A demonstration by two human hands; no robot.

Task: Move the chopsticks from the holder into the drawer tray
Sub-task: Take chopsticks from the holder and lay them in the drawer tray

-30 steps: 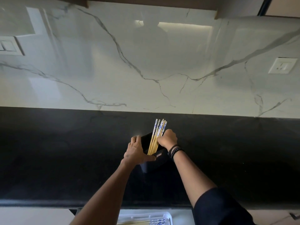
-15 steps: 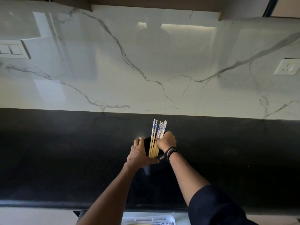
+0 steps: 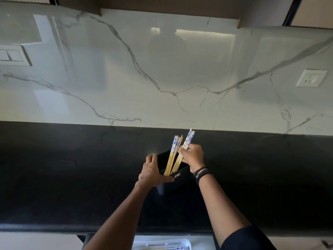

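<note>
Right hand [image 3: 191, 156] grips chopsticks [image 3: 188, 139] — patterned ends tilted up-right.

Black counter [image 3: 72, 177] w/ white marble backsplash [image 3: 108, 78], switch plate [image 3: 12, 55] L, outlet [image 3: 311, 77] R, dark cabinets [image 3: 162, 4] up top.

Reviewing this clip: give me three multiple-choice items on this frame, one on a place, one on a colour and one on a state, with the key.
1. Where does the holder stand?
A) on the black countertop
B) inside the drawer
C) on a wall shelf

2. What colour is the pattern on the tops of the chopsticks?
A) red
B) blue
C) green

3. What is the right hand doing?
A) lying flat on the counter
B) gripping a few chopsticks apart from the rest
C) hanging idle

Key:
1 A: the holder sits on the dark countertop, gripped by the left hand.
2 B: blue-and-white ends show above the holder.
3 B: its fingers curl round a small bunch tilted away from the others.
</note>
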